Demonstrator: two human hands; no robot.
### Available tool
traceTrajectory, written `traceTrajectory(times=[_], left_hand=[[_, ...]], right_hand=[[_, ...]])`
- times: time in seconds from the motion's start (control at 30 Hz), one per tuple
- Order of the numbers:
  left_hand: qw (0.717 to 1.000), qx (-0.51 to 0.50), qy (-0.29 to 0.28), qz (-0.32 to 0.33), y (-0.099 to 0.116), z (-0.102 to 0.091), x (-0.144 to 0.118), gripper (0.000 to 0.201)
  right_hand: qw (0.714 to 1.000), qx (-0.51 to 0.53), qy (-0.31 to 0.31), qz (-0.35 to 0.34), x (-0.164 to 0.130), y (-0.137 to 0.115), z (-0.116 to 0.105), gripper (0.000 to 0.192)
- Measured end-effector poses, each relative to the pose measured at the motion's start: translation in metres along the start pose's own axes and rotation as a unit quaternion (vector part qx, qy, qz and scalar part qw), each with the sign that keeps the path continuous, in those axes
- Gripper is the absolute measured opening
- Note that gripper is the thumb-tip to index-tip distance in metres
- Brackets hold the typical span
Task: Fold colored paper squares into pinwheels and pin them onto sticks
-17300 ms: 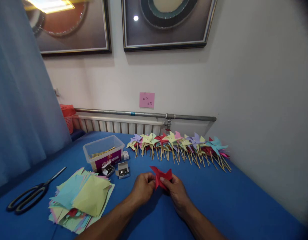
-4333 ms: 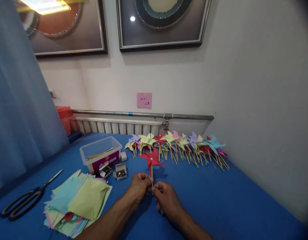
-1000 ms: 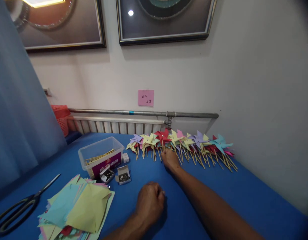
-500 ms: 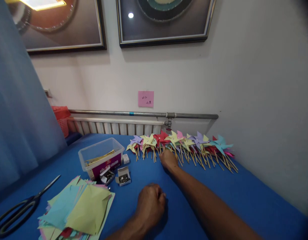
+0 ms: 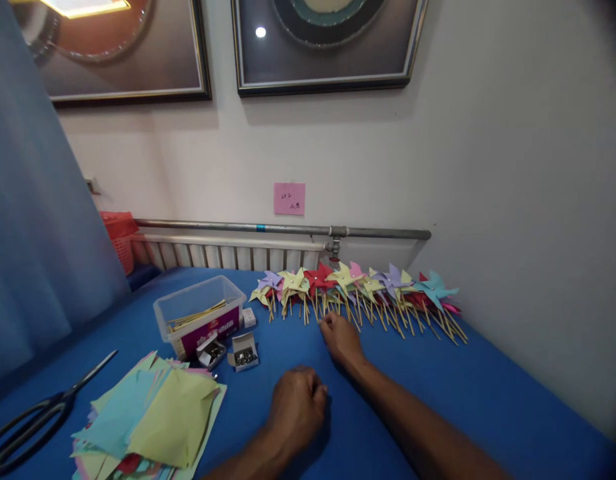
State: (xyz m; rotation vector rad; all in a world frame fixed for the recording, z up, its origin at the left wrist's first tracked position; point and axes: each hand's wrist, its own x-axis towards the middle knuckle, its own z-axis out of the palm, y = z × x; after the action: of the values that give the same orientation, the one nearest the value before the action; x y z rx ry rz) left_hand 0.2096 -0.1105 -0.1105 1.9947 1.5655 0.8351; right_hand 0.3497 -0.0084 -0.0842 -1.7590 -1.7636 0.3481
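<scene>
- Blue surface (image 5: 488,387): carries all items below; clock bearings are read from the right hand (image 5: 341,337), 12 being straight ahead
- Row of pinwheels (image 5: 344,277): mixed colours, lying side by side and overlapping from 10 to 2 o'clock, sticks pointing back toward the wearer
- Paper stack (image 5: 158,413): yellow, blue, green and pink sheets, loosely piled at 8 o'clock
- Clear tub (image 5: 215,327): at 9 o'clock, purple label, thin sticks (image 5: 198,315) inside
- Scissors (image 5: 68,395): between 8 and 9 o'clock, beyond the paper stack
- Left hand (image 5: 298,403): at 7 o'clock, fingers curled in; contents, if any, cannot be told
- Right hand: fingers drawn together near the stick ends; grip and contact cannot be told
- Red pinwheel (image 5: 317,277): in the row, at 11 o'clock
- Two open boxes (image 5: 247,367): at 9 o'clock, beside the clear tub, small metallic pieces inside
</scene>
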Motion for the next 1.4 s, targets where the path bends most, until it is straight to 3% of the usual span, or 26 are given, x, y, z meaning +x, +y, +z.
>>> traceTrajectory(times=[0.1,0.23,0.37,0.57,0.77,1.1,1.4], left_hand=[[1.0,-0.002,0.002,0.008,-0.001,0.0,0.001,0.018],[1.0,-0.019,0.002,0.003,0.0,-0.003,0.002,0.022],[0.999,-0.038,0.008,-0.007,0.003,-0.007,0.002,0.018],[0.998,-0.054,0.04,-0.004,0.0,-0.008,0.003,0.017],[0.996,-0.07,0.046,-0.017,-0.004,-0.01,0.005,0.018],[0.996,-0.078,0.022,-0.023,-0.003,-0.013,0.004,0.02],[0.999,-0.005,0.035,0.015,0.002,-0.017,0.0,0.02]], right_hand=[[0.997,0.065,-0.02,-0.022,-0.041,-0.001,-0.003,0.025],[0.943,0.318,-0.094,0.04,-0.103,-0.004,0.004,0.024],[0.927,0.362,-0.089,0.022,-0.134,-0.005,0.012,0.032],[0.944,0.323,-0.06,-0.032,-0.133,-0.008,0.014,0.037],[0.953,0.285,-0.075,-0.064,-0.136,-0.014,0.013,0.035],[0.951,0.291,-0.083,-0.064,-0.136,-0.017,0.01,0.036],[0.949,0.29,-0.088,-0.087,-0.138,-0.013,0.0,0.034]])
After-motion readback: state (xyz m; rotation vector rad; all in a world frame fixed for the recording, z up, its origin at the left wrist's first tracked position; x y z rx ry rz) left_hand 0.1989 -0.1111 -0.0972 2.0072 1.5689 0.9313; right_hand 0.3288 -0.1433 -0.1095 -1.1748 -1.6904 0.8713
